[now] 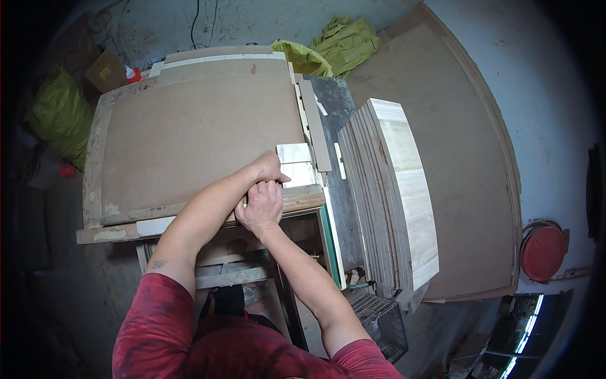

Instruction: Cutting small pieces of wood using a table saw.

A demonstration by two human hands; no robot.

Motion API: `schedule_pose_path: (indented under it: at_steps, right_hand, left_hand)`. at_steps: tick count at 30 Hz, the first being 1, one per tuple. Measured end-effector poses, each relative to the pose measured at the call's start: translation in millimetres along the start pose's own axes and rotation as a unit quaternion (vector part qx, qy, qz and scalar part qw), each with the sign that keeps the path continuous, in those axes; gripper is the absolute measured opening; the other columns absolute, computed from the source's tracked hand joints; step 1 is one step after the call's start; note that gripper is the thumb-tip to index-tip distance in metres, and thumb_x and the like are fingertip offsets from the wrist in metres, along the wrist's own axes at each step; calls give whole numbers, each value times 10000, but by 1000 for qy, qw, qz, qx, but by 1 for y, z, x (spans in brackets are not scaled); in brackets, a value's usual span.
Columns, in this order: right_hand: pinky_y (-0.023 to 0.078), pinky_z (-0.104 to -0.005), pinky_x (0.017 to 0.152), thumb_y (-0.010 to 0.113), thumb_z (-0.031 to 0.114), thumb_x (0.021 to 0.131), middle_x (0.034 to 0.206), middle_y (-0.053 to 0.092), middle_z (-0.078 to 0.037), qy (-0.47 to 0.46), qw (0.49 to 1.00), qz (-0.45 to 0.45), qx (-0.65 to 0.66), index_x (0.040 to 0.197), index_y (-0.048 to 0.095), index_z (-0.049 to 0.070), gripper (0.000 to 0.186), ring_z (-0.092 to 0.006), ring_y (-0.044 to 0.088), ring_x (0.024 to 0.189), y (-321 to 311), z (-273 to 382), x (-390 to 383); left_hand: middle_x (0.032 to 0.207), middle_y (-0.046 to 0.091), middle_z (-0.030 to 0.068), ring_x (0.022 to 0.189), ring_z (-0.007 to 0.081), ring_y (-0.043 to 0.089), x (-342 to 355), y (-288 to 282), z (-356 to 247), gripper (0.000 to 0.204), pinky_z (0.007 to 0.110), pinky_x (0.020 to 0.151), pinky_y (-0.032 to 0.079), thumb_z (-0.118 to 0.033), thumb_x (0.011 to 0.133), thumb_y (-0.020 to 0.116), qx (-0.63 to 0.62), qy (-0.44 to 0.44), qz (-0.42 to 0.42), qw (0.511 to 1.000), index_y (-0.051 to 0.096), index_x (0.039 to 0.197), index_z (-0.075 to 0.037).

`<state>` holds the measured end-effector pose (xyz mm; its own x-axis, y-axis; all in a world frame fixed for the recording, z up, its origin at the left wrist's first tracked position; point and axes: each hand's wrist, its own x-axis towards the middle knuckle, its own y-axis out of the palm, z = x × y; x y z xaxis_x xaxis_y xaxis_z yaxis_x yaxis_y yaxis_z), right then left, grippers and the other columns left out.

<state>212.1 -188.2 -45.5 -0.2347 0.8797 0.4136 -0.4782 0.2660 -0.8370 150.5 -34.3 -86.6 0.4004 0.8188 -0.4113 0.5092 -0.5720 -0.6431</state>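
Two small pale wooden boards, a far one (293,153) and a near one (299,174), lie side by side at the workbench's near right corner. My left hand (270,167) is bent in at the left edge of these boards, one fingertip on the near board; its other fingers are mostly hidden. Just below it, at the bench's front edge, my right hand (262,204) is closed with its fingers curled, close against my left hand. Whatever lies under the right fingers is hidden. My forearms come near each other at the hands.
A brown sheet covers the workbench (202,132). To the right stands a row of stacked wooden panels (404,189), with a large brown board (454,164) behind. A dark plastic crate (382,322) sits low at right. Green sacks (344,44) lie at the back.
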Motion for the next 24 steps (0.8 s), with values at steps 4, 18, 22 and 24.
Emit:
schedule_pose_path:
  at_steps: [4,18,22,24]
  right_hand:
    - [489,-550,975,778,332,794,1006,662,-183,-6,1000,2,-1,1008,728,42,364,-388,604,1017,6,-1,12]
    - [498,-510,1001,786,334,811,1040,689,-182,5,999,22,-39,1064,752,11,412,-372,605,1070,14,-2,39]
    - [487,-529,1015,775,330,831,1037,678,-187,6,999,18,-31,1054,746,15,388,-384,597,1067,2,2,21]
    - [478,-548,1033,766,330,839,1033,672,-194,8,999,33,-22,1049,744,13,380,-393,594,1076,-3,11,6]
  left_hand:
    - [1047,811,279,955,417,790,9,-10,5,705,453,899,619,-565,773,992,14,-2,3,1000,830,1020,75]
    - [902,820,161,796,297,761,40,-20,18,494,443,791,610,-427,774,1022,38,6,-25,999,835,930,2]
    - [1056,810,280,970,417,794,39,-1,22,712,451,903,624,-593,783,971,23,28,-9,999,835,1027,63]
    - [1060,810,282,972,418,793,41,25,42,720,452,906,625,-601,785,966,-1,58,-36,998,834,1034,61]
